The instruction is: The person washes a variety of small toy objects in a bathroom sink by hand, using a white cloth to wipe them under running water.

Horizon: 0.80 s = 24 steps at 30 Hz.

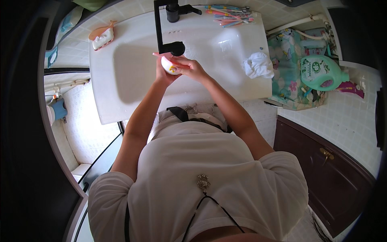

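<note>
Under the black faucet (pixel 177 48), over the white sink (pixel 133 76), both my hands are closed round a small white cup (pixel 167 65) with a yellow mark and pink at its top. My left hand (pixel 162 76) grips it from the left and below. From the right, my right hand (pixel 194 70) has its fingers bent against the cup's side. The faucet head hides part of the far fingers and of the cup's far side. Whether water is running I cannot tell.
Several toothbrushes (pixel 231 17) lie at the sink's back right corner. A soap dish (pixel 102 35) with a white bar sits at the back left. A crumpled white cloth (pixel 258 65) rests on the right rim. Further right lies a green jug (pixel 320 72).
</note>
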Motion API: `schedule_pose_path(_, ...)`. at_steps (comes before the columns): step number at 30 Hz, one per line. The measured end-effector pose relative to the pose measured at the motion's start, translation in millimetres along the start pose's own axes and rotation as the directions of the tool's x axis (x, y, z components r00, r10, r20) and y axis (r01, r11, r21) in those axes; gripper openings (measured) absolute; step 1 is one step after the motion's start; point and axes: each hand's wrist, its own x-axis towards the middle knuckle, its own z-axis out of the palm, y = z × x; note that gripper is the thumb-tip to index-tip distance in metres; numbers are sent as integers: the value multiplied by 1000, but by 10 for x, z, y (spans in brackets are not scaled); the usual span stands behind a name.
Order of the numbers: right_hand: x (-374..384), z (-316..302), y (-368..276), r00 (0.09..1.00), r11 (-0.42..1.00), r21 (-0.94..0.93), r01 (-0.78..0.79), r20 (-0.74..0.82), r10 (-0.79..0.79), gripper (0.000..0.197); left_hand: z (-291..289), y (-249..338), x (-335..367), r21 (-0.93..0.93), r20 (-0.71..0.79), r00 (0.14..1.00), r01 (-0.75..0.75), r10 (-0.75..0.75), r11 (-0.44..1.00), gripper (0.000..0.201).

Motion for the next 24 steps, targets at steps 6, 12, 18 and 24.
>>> schedule_pose_path(6, -4, -202, 13, 994, 947, 313, -76, 96, 48, 27, -40, 8, -43, 21, 4, 1000, 1, -1, 1000, 70)
schedule_pose_path(12, 103, -68, -20, 963, 905, 404, -131, -164, 212, 55, -89, -9, -57, 304, -23, 995, -89, 101, 948, 61)
schedule_pose_path(18, 412, 93, 322, 975, 994, -106, -4, -223, -20, 62, -41, 46, -20, 373, 62, 994, -109, 92, 922, 57)
schedule_pose_path(24, 246, 179, 200, 960, 954, 254, -160, -184, 210, 53, -34, 82, -113, 419, 44, 980, -192, 192, 887, 52)
